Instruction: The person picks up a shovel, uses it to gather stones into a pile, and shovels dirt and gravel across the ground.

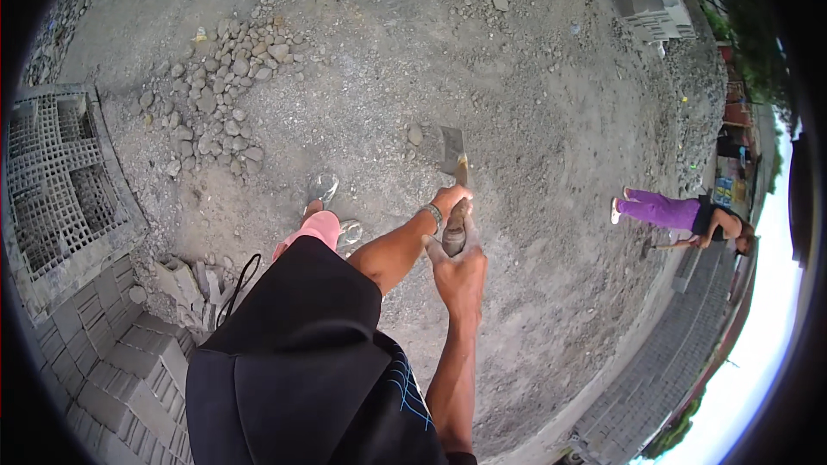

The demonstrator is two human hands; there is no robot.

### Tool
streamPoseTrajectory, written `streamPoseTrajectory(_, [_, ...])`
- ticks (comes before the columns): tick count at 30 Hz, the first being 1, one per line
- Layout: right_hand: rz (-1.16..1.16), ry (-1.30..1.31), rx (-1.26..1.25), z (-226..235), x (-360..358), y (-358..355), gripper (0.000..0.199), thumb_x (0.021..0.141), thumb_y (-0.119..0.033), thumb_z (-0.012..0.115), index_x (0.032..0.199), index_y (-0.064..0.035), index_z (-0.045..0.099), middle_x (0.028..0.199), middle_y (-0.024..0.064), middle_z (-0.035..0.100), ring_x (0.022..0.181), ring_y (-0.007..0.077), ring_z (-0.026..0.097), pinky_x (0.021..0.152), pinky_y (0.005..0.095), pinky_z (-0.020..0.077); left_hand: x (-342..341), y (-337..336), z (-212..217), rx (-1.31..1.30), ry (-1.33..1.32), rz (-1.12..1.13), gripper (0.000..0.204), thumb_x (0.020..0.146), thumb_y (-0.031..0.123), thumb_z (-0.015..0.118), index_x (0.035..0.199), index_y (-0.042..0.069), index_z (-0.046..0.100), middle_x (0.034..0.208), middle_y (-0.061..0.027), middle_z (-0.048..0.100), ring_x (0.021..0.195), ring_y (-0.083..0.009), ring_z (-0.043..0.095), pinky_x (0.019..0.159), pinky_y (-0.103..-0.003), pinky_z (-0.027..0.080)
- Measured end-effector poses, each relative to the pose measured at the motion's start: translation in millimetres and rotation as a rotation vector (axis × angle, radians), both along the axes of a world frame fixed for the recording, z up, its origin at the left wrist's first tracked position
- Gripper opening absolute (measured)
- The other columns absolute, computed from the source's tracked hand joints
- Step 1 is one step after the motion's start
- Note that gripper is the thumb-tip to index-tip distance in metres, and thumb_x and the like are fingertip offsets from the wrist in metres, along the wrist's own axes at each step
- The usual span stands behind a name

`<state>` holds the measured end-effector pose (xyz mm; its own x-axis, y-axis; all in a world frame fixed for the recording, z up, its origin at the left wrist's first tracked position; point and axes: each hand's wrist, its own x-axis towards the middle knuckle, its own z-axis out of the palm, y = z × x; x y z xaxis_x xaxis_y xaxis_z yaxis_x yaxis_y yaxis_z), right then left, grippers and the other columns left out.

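Note:
Both of my hands grip a shovel (463,174) with a flat, squarish grey blade and a worn wooden handle. Its blade (450,151) points away from me, low over or on the gravelly ground; whether it touches cannot be told. My left hand (450,200), with a band at the wrist, is closed round the shaft nearer the blade. Closer to me, my right hand (459,269) wraps the thick, dusty handle end. Just left of the blade lies a single rounded stone (415,134).
A spread of rounded stones (233,65) lies ahead to the left. A wide mesh-like grate (96,174) and stacked grey blocks (116,379) are at left. Another person (663,209) in purple trousers stands at right. More blocks (656,10) stand far right.

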<state>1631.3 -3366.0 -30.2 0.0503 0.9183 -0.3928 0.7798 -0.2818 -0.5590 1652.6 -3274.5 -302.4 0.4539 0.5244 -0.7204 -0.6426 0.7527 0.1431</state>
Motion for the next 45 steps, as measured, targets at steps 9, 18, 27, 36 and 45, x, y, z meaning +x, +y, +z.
streamPoseTrajectory(9, [0.189,0.276,-0.119,-2.2,-129.9,55.1,0.054,0.074,-0.018,0.077,0.116,0.0060,0.054,0.071,0.0052,0.058,0.059,0.0139,0.056,0.056,0.0301,0.0477,-145.8,-10.7,8.3,0.554,0.362,0.301,0.023,0.081,0.018,0.063,0.097,0.001,0.059,0.071,-0.0038,0.058,0.057,-0.0151,0.054,0.054,-0.032,0.045])
streamPoseTrajectory(18, [-0.061,0.232,-0.159,80.0,-120.9,45.3,0.058,0.077,-0.009,0.075,0.125,0.0108,0.050,0.071,0.0036,0.059,0.055,0.0072,0.053,0.046,0.0225,0.0420,-166.5,1.8,76.5,-0.240,0.215,0.264,0.019,0.077,0.013,0.061,0.089,0.000,0.054,0.083,-0.0088,0.054,0.072,-0.0222,0.058,0.056,-0.044,0.048])
streamPoseTrajectory(27, [0.464,-0.246,-0.026,49.0,-157.2,25.7,0.060,0.077,-0.011,0.072,0.129,0.0091,0.049,0.101,0.0192,0.069,0.090,0.0189,0.067,0.078,0.0364,0.0523,-159.0,25.7,62.5,-0.069,-0.113,0.405,0.020,0.082,0.018,0.062,0.090,0.001,0.056,0.076,-0.0109,0.058,0.066,-0.0252,0.060,0.061,-0.043,0.051])
streamPoseTrajectory(36, [0.131,0.277,-0.056,40.9,-134.5,41.5,0.046,0.075,-0.003,0.066,0.120,0.0024,0.058,0.068,0.0015,0.056,0.052,0.0069,0.048,0.046,0.0226,0.0389,-186.3,1.7,76.4,0.101,0.078,0.205,0.026,0.079,0.023,0.064,0.084,-0.002,0.061,0.072,-0.0123,0.062,0.067,-0.0246,0.065,0.051,-0.043,0.050])
streamPoseTrajectory(45, [0.778,0.171,0.167,76.3,-100.5,29.0,0.062,0.070,-0.008,0.080,0.126,0.0038,0.056,0.086,0.0156,0.071,0.073,0.0201,0.070,0.061,0.0307,0.0545,-284.1,-32.8,13.8,-0.292,0.147,0.758,0.051,0.080,0.028,0.067,0.113,-0.005,0.046,0.087,-0.0189,0.058,0.073,-0.0310,0.064,0.059,-0.043,0.056])
